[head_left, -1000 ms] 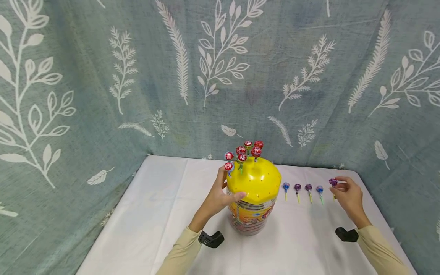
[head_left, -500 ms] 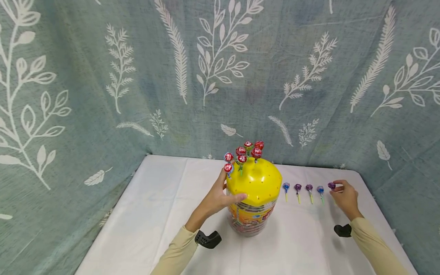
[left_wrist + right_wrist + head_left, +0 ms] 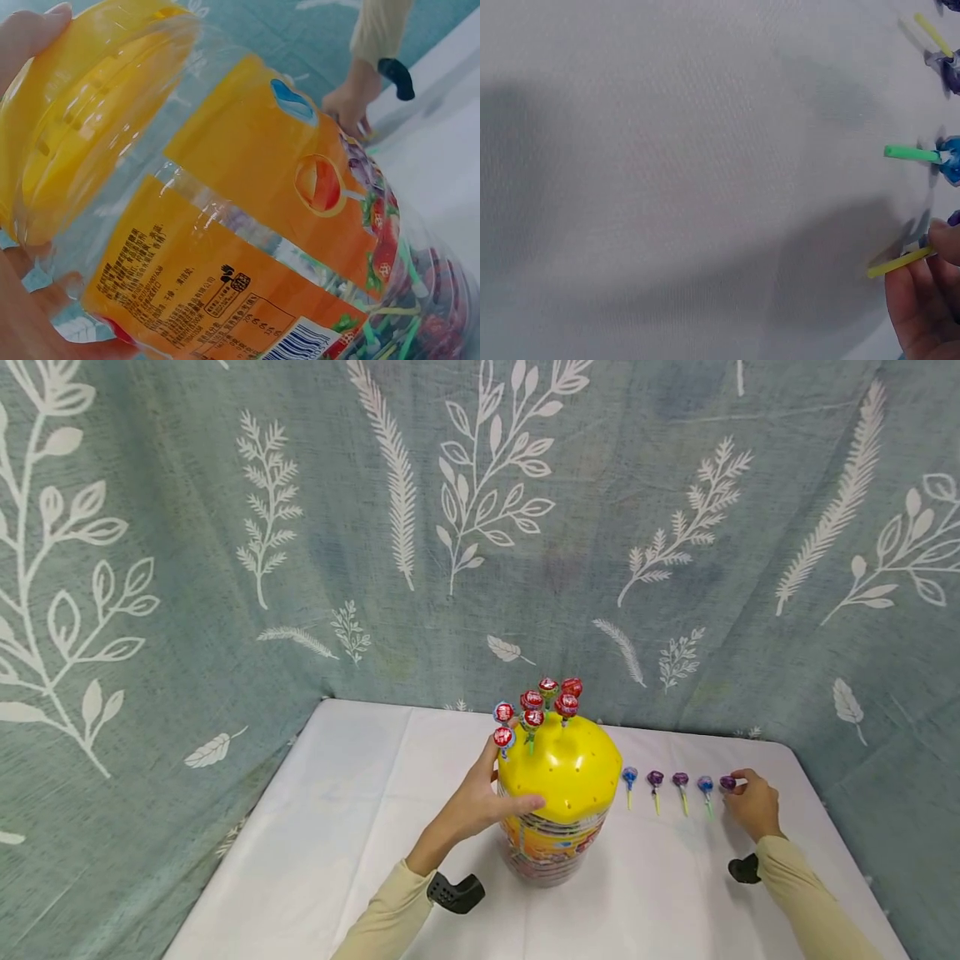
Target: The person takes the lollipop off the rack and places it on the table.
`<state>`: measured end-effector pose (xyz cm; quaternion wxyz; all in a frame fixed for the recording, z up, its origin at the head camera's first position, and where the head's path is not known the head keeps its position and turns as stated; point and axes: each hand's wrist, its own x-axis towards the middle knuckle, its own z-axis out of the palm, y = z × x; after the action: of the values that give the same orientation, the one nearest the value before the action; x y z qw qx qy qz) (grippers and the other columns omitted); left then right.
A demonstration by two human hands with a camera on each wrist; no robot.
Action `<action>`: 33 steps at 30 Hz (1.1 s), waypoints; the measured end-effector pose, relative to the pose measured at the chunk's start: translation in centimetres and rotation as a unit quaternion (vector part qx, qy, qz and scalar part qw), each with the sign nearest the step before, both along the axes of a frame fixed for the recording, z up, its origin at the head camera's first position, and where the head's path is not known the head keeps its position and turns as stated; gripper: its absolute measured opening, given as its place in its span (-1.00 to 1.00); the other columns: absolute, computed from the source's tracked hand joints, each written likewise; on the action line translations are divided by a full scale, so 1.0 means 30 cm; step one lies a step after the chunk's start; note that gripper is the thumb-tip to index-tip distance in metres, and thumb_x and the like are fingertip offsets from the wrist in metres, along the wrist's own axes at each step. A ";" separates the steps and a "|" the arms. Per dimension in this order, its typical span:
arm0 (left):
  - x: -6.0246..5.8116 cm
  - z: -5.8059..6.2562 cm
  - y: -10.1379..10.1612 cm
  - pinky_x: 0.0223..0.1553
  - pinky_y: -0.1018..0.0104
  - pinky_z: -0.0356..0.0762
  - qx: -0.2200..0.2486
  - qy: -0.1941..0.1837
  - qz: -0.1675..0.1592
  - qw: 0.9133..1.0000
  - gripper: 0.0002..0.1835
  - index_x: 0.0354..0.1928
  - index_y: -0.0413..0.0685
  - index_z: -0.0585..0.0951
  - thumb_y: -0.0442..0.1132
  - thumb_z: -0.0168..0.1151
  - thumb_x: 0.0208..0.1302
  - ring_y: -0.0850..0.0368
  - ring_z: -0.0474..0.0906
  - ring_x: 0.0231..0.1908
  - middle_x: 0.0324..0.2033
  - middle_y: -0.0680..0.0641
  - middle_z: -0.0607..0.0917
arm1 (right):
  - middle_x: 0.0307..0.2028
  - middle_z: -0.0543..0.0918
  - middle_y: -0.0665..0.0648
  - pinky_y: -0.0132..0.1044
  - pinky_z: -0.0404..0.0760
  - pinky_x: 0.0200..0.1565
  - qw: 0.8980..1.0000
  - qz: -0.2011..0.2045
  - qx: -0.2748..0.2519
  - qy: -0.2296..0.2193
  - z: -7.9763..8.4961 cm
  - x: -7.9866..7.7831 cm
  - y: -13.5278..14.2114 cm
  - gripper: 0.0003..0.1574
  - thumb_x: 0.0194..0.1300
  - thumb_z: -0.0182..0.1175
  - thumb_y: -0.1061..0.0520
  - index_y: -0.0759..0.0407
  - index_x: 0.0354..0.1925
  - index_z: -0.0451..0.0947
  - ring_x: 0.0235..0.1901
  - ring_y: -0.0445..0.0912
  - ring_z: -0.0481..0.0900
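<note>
My left hand (image 3: 476, 793) grips the yellow lid (image 3: 558, 777) of a clear plastic jar (image 3: 551, 852), thumb on the front and fingers round the left side. Several red-wrapped lollipops (image 3: 567, 705) stand upright in the lid's back left part. In the left wrist view, the jar's orange label (image 3: 240, 180) fills the middle, with lollipops showing through the wall. At the right end of a row on the table, my right hand (image 3: 756, 806) pinches a purple lollipop (image 3: 727, 783). Its yellow stick (image 3: 892, 266) points out from the fingertips, close over the cloth.
Between the jar and my right hand lie a blue lollipop (image 3: 630, 774), two purple lollipops (image 3: 680, 780) and another blue lollipop (image 3: 705, 785), sticks toward me. A white cloth (image 3: 360, 793) covers the table. A leaf-patterned curtain (image 3: 420, 635) hangs behind and along both sides.
My right hand has moved left and lowered the purple lollipop toward the end of the row. The left hand keeps its hold on the jar. The head view has shifted slightly.
</note>
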<state>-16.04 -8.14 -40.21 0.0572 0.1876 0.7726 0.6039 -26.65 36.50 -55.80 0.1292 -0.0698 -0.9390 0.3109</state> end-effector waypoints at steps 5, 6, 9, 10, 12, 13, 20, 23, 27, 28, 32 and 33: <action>0.004 0.000 0.004 0.20 -0.17 0.16 0.006 0.010 -0.003 1.000 0.05 0.47 0.21 -0.06 0.11 0.37 0.05 0.04 0.08 0.34 0.39 0.05 0.13 | -0.49 0.55 0.35 0.08 0.42 -0.33 1.000 0.002 0.004 -0.012 -0.004 0.004 0.001 -0.56 -0.04 0.14 0.39 0.53 -0.11 0.42 -0.43 0.22 0.50; 0.003 -0.003 0.004 0.20 -0.16 0.16 0.007 0.012 -0.005 1.000 0.04 0.47 0.21 -0.06 0.10 0.38 0.05 0.04 0.10 0.33 0.39 0.05 0.14 | -0.48 0.55 0.36 0.09 0.42 -0.32 1.000 -0.001 0.004 -0.017 -0.002 0.006 -0.001 -0.56 -0.04 0.14 0.39 0.54 -0.11 0.41 -0.42 0.23 0.50; -0.007 -0.023 0.003 0.17 -0.10 0.20 0.013 0.021 -0.011 1.000 0.04 0.47 0.20 -0.05 0.08 0.38 0.05 0.05 0.15 0.30 0.36 0.04 0.19 | -0.45 0.55 0.38 0.10 0.41 -0.30 0.999 -0.013 0.004 -0.035 0.000 0.009 -0.005 -0.55 -0.02 0.12 0.39 0.55 -0.09 0.39 -0.39 0.25 0.49; -0.014 -0.037 0.003 0.17 -0.09 0.21 0.015 0.023 -0.011 1.000 0.05 0.47 0.21 -0.06 0.08 0.39 0.04 0.06 0.15 0.30 0.37 0.05 0.18 | -0.44 0.55 0.39 0.09 0.41 -0.30 0.999 -0.018 0.002 -0.040 -0.001 0.010 -0.007 -0.55 -0.01 0.10 0.39 0.55 -0.08 0.39 -0.39 0.25 0.49; -0.029 -0.066 0.003 0.16 -0.07 0.22 0.017 0.030 -0.009 0.999 0.06 0.47 0.26 -0.07 0.08 0.40 0.03 0.07 0.15 0.29 0.37 0.07 0.18 | -0.42 0.55 0.41 0.08 0.42 -0.32 0.999 -0.028 0.003 -0.045 -0.006 0.012 -0.008 -0.55 0.00 0.08 0.38 0.56 -0.08 0.39 -0.39 0.25 0.49; -0.037 -0.082 0.003 0.16 -0.06 0.23 0.017 0.031 -0.007 0.999 0.06 0.47 0.30 -0.07 0.09 0.40 0.02 0.09 0.14 0.30 0.37 0.09 0.18 | -0.41 0.55 0.42 0.07 0.42 -0.32 0.998 -0.032 0.003 -0.049 -0.008 0.015 -0.009 -0.55 0.00 0.07 0.37 0.56 -0.07 0.39 -0.39 0.24 0.49; -0.054 -0.137 0.000 0.16 -0.11 0.22 0.023 0.045 0.008 0.999 0.05 0.44 0.49 -0.07 0.18 0.39 -0.01 0.16 0.12 0.31 0.36 0.20 0.19 | -0.35 0.54 0.45 0.06 0.42 -0.30 0.996 -0.047 -0.014 -0.076 -0.006 0.042 -0.025 -0.48 0.07 0.07 0.30 0.56 0.01 0.35 -0.34 0.24 0.49; -0.052 -0.140 -0.001 0.16 -0.13 0.22 0.025 0.049 0.010 0.998 0.03 0.43 0.50 -0.06 0.21 0.37 0.00 0.16 0.13 0.30 0.35 0.21 0.20 | -0.33 0.52 0.46 0.08 0.42 -0.28 0.995 -0.048 -0.025 -0.083 -0.002 0.048 -0.024 -0.46 0.11 0.10 0.27 0.56 0.04 0.32 -0.31 0.26 0.47; -0.053 -0.144 0.000 0.16 -0.13 0.22 0.026 0.051 0.008 0.998 0.02 0.43 0.50 -0.07 0.21 0.35 0.02 0.16 0.16 0.29 0.34 0.21 0.22 | -0.36 0.54 0.42 -0.01 0.41 -0.32 0.996 -0.044 -0.023 -0.074 0.004 0.056 -0.018 -0.48 0.14 0.14 0.25 0.53 0.03 0.34 -0.32 0.23 0.47; -0.054 -0.145 0.001 0.16 -0.13 0.22 0.026 0.051 0.007 0.998 0.02 0.44 0.50 -0.07 0.21 0.35 0.02 0.16 0.16 0.29 0.34 0.21 0.22 | -0.36 0.54 0.41 -0.05 0.41 -0.35 0.997 -0.042 -0.023 -0.067 0.007 0.059 -0.017 -0.49 0.14 0.15 0.25 0.53 0.02 0.35 -0.33 0.22 0.47; -0.057 -0.150 0.002 0.16 -0.13 0.22 0.028 0.052 0.006 0.998 0.02 0.44 0.49 -0.06 0.22 0.35 0.01 0.17 0.16 0.29 0.33 0.21 0.24 | -0.38 0.56 0.39 -0.18 0.39 -0.42 0.999 -0.029 -0.024 -0.031 0.021 0.064 -0.018 -0.55 0.15 0.18 0.27 0.50 -0.02 0.39 -0.36 0.18 0.50; -0.057 -0.152 0.002 0.16 -0.14 0.22 0.028 0.052 0.006 0.998 0.02 0.43 0.49 -0.06 0.22 0.34 0.01 0.17 0.16 0.29 0.33 0.21 0.24 | -0.37 0.55 0.39 -0.19 0.40 -0.44 0.999 -0.026 -0.029 -0.023 0.027 0.065 -0.020 -0.57 0.15 0.17 0.27 0.49 -0.03 0.40 -0.37 0.18 0.50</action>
<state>-17.76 -8.08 -44.77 0.0082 0.2156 0.7583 0.6151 -24.72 35.90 -54.99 0.1137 -0.1050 -0.9301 0.3330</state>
